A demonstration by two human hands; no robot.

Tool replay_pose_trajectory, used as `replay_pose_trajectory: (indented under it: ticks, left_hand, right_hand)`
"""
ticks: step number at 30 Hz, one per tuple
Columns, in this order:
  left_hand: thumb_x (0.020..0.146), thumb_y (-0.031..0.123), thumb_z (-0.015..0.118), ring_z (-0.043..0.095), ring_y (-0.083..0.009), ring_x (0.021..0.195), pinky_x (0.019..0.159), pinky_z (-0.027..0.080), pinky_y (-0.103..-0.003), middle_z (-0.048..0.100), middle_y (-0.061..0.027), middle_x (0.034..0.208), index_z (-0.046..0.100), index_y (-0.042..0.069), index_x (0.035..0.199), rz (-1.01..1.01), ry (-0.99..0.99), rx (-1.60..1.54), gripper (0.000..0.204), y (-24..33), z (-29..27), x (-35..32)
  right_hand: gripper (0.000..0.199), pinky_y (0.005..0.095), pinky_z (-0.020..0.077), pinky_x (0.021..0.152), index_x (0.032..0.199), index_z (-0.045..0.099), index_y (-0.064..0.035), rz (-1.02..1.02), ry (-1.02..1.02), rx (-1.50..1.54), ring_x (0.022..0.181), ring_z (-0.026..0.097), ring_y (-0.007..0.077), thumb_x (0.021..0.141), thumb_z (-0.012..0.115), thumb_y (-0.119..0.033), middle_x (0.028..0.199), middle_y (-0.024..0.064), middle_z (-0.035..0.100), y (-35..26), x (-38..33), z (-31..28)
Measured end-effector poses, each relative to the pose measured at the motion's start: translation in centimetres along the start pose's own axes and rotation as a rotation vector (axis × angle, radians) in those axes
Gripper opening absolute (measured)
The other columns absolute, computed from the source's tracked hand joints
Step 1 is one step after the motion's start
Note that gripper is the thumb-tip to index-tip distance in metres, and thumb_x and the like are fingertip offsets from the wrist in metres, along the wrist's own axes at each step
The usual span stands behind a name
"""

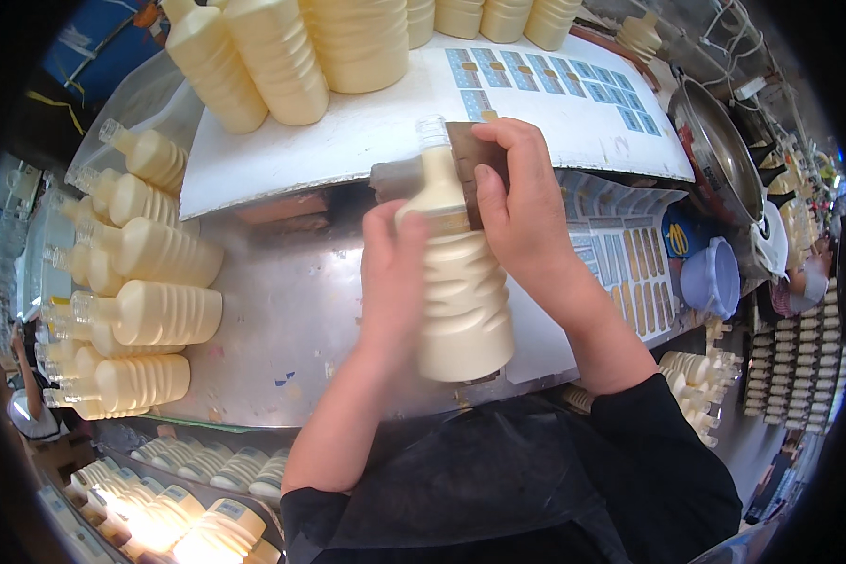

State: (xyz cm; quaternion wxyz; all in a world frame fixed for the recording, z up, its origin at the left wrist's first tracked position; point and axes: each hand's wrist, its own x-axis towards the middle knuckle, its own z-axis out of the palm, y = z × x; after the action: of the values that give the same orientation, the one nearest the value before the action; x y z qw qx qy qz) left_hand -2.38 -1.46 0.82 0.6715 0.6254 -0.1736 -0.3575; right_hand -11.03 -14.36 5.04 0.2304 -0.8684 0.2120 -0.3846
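Note:
A cream-coloured ribbed plastic bottle (461, 291) with a clear cap stands between my hands over a steel table (282, 320). My left hand (392, 273) grips its left side at the shoulder. My right hand (522, 211) wraps the neck and presses a dark label (470, 155) against it. The bottle tilts slightly toward me.
Several similar bottles (150, 315) lie on their sides at the left, more stand at the top (282, 56). A white board (376, 122) carries blue sticker sheets (573, 80). More label sheets (630, 263), a lilac tub (714, 277) and a metal bowl (724, 150) sit right.

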Motion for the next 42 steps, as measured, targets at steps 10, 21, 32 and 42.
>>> replay_pose_trajectory:
  ticks: [10,21,32,42]
  left_hand:
    - [0.098,0.028,0.062,0.056,-0.0367,0.125,0.106,0.045,-0.041,0.05,-0.0236,0.14,0.044,0.002,0.147,0.468,0.1,0.608,0.058,0.3,-0.1,-1.6]
    - [0.08,0.036,0.079,0.041,-0.041,0.139,0.116,0.035,-0.047,0.037,-0.0284,0.152,0.012,-0.003,0.162,0.359,-0.034,0.802,0.112,0.8,0.8,-4.0]
    - [0.077,0.032,0.082,0.047,-0.0446,0.134,0.11,0.042,-0.047,0.037,-0.0307,0.149,0.008,-0.006,0.16,0.295,-0.006,0.769,0.117,0.8,0.9,-4.1]
    - [0.08,0.026,0.079,0.053,-0.0398,0.133,0.11,0.044,-0.045,0.046,-0.029,0.146,0.01,-0.004,0.161,0.232,-0.075,0.509,0.11,-0.9,-0.6,-4.6]
  right_hand:
    - [0.037,0.0433,0.0458,0.104,0.126,0.05,-0.0009,-0.004,0.07,0.105,0.119,0.056,0.0389,0.089,0.056,0.004,0.128,0.0201,0.053,5.0,-1.3,-0.3]
    - [0.033,0.0441,0.0466,0.1,0.125,0.052,-0.002,0.031,0.034,0.352,0.114,0.056,0.0382,0.092,0.056,0.001,0.124,0.0197,0.054,1.6,-0.6,0.2]
    - [0.034,0.0373,0.0439,0.106,0.13,0.052,-0.0017,0.126,0.08,0.324,0.12,0.057,0.0284,0.096,0.057,-0.003,0.128,0.0153,0.056,5.0,-1.5,-0.6]
    - [0.045,0.0324,0.0507,0.094,0.136,0.049,-0.0033,0.186,0.093,0.27,0.107,0.064,0.0212,0.095,0.064,-0.001,0.121,0.0113,0.063,5.0,-2.9,-1.2]
